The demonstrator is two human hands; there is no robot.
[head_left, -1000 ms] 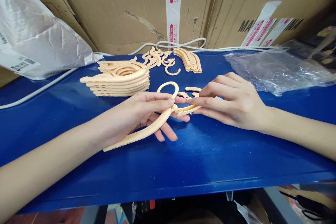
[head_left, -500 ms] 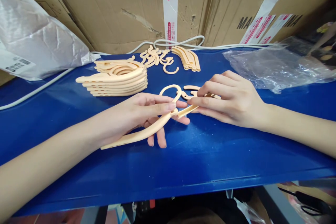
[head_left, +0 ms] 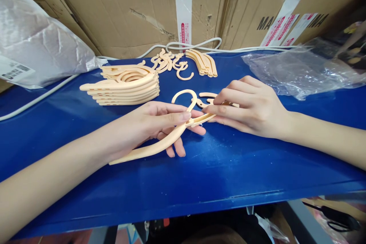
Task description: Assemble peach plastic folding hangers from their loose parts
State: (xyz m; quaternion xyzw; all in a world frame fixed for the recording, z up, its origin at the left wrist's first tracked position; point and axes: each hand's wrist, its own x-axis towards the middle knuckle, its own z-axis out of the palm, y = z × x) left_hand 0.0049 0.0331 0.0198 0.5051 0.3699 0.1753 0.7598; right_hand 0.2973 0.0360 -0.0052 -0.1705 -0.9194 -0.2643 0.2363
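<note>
Between thumb and fingers, my left hand [head_left: 160, 122] pinches a cream plastic hanger piece [head_left: 151, 148], made up of one curved arm and a hook [head_left: 185, 93]. My right hand [head_left: 248, 108] is closed on a second hanger arm [head_left: 201, 120], whose grooved side faces up. Its near end meets the joint below the hook; whether it is locked there I cannot tell. My right fingers cover its far part. Just behind my right fingertips, loose cream hanger parts [head_left: 204, 101] lie on the blue table [head_left: 200, 183], partly hidden.
Folded hangers [head_left: 126, 91] are stacked at the left. Loose hooks [head_left: 166, 61] and several hanger arms [head_left: 203, 63] lie farther back. A clear plastic bag [head_left: 300, 68] is at the right, a silver padded bag [head_left: 42, 38] at the left. A white cable [head_left: 154, 47] runs before cardboard boxes [head_left: 114, 7].
The arm in my right hand has turned slightly, and its end has come up against the joint below the hook. My left fingers have shifted a little.
</note>
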